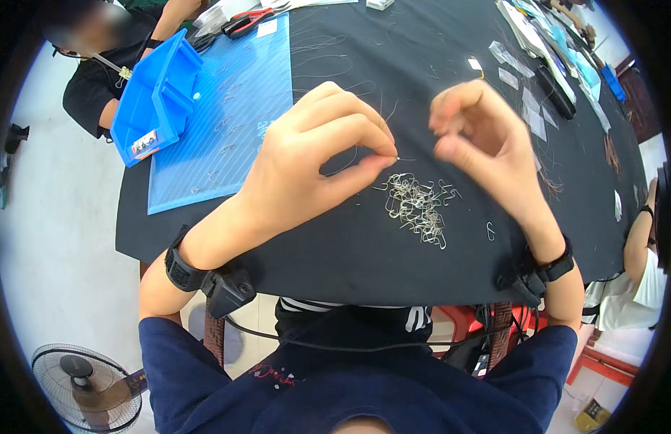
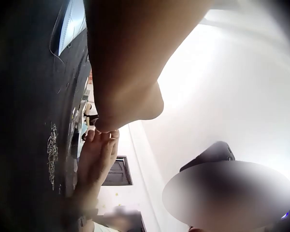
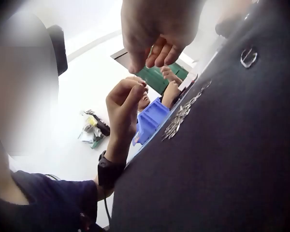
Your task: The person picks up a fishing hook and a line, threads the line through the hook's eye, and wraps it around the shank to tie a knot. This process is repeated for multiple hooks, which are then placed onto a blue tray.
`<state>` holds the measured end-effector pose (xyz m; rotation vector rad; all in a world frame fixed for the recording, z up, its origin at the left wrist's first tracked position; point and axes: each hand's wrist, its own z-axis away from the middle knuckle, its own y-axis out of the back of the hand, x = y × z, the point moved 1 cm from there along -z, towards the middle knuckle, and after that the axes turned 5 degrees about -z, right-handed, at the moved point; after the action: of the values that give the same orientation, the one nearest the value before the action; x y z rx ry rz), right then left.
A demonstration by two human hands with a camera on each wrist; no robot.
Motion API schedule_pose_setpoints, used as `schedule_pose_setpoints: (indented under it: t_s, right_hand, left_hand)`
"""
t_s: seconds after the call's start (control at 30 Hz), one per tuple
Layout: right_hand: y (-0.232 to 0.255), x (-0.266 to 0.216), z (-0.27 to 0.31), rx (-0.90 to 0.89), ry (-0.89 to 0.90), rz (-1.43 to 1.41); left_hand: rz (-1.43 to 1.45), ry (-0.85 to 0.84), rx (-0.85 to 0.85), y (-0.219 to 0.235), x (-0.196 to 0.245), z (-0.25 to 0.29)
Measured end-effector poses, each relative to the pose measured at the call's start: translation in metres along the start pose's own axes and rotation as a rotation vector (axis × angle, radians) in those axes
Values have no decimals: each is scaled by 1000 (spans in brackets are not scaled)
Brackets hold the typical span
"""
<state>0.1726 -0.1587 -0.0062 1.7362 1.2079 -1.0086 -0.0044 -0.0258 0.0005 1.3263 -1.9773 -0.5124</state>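
Observation:
My left hand (image 1: 306, 148) is held above the black table, thumb and index finger pinching a small fish hook (image 1: 398, 158) that is mostly hidden by the fingertips. A thin line loops up from those fingers. Facing it, my right hand (image 1: 487, 141) is raised and blurred, its fingers curved and a gap between thumb and index; I cannot tell whether it holds the line. Beneath and between the hands lies a pile of silvery fish hooks (image 1: 420, 206). One loose hook (image 1: 490, 231) lies apart, toward the right wrist.
A blue striped board (image 1: 234, 130) with rows of hooks and lines lies at left, partly under a blue bin (image 1: 151, 108). Red-handled pliers (image 1: 247, 23) sit at its far end. Small plastic bags (image 1: 532, 116) and bundled packs lie at right. Other people sit at the table's sides.

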Motion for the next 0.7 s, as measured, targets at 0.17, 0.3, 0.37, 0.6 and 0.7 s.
schedule_pose_setpoints:
  t_s: [0.17,0.3,0.37,0.6,0.7]
  right_hand:
    - [-16,4,8,-82,-3,-72]
    - [-17,2,8,-96,-63,-138]
    - [-19,2,8,-83,-20,-141]
    - [-19,-4,8,-40,134,78]
    - [0,-2,3,145,169,304]
  left_hand:
    - [-13,-45,48,-2,3,-1]
    - [-7,-55,55,-3,4,-1]
    - [2,-53,55,-4,4,0]
    - [-72,-50,73,-4,3,0]
    - [-114,12,127,7,-4,1]
